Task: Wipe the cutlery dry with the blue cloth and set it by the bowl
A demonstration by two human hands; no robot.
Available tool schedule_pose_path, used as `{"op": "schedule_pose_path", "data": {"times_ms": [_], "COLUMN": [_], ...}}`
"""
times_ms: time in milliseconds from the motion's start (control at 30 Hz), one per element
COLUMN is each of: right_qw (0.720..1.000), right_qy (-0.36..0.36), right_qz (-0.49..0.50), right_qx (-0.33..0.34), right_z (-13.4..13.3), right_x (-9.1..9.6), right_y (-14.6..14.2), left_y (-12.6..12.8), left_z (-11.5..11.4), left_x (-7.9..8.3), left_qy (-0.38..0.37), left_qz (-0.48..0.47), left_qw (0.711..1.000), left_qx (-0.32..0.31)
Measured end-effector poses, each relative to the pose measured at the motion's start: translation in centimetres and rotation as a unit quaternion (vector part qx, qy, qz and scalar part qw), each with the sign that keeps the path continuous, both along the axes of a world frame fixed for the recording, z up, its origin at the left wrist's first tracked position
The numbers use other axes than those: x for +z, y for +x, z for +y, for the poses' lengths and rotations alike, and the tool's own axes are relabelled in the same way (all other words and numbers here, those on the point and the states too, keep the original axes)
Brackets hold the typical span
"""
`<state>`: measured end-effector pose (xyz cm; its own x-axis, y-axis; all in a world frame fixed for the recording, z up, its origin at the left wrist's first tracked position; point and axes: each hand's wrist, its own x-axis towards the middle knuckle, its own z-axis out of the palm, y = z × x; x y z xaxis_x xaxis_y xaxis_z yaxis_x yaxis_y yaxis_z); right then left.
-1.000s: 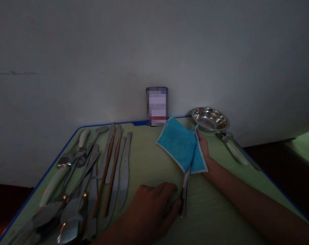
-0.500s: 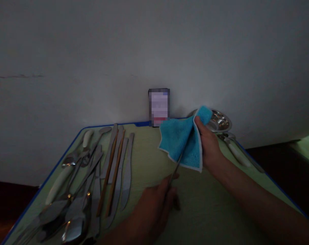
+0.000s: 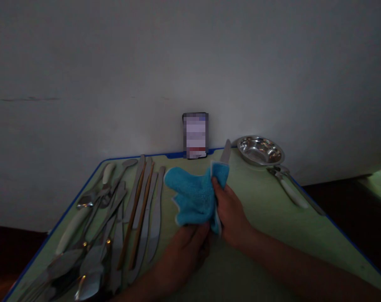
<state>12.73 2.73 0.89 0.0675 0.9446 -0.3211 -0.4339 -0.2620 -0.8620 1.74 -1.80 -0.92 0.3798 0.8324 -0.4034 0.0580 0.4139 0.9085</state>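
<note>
My right hand [image 3: 232,212] is closed around a blue cloth [image 3: 193,193] with pale edging, folded about a table knife. The tip of the knife's blade [image 3: 226,152] sticks out above the cloth, pointing away from me. Below the cloth, my left hand [image 3: 187,251] is closed on the knife's lower end, which the fingers and cloth hide. To the left of my hands lie several table knives [image 3: 155,218] and two wooden chopsticks [image 3: 141,218].
Spoons, forks and white-handled pieces [image 3: 72,228] crowd the left of the pale green table [image 3: 265,260]. A steel bowl [image 3: 261,151] stands at the back right, near a white-handled utensil [image 3: 291,191]. A phone [image 3: 195,135] leans on the wall behind.
My right hand and the cloth have come down and left, nearer my left hand. The knife tip now shows above the cloth, and the bowl is uncovered from view.
</note>
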Motion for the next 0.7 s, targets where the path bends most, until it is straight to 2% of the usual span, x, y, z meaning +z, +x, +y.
{"op": "schedule_pose_path", "data": {"times_ms": [167, 300, 433, 533, 600, 700], "right_qw": [0.997, 0.995, 0.991, 0.993, 0.994, 0.989], "right_qy": [-0.017, -0.007, -0.002, 0.013, 0.068, 0.133], "right_qz": [-0.011, -0.018, -0.032, 0.013, 0.031, 0.032], "right_qx": [-0.069, -0.102, -0.134, -0.119, -0.086, -0.064], "right_z": [1.8, 3.0, 3.9, 4.3, 4.2, 4.0], "right_x": [1.2, 1.1, 1.1, 1.7, 2.3, 3.3], "right_y": [1.5, 2.4, 3.3, 3.5, 3.4, 3.4], "left_y": [-0.1, -0.3, -0.5, -0.6, -0.6, -0.4], "left_z": [-0.2, 0.0, 0.1, 0.4, 0.7, 0.9], "left_x": [0.2, 0.6, 0.5, 0.1, -0.2, -0.1], "left_qy": [0.068, 0.079, 0.045, 0.017, 0.041, 0.128], "left_qz": [0.095, 0.092, 0.027, -0.009, 0.002, 0.071], "left_qw": [0.99, 0.987, 0.994, 0.998, 0.999, 0.989], "left_qx": [-0.08, -0.108, -0.092, -0.064, -0.029, 0.019]}}
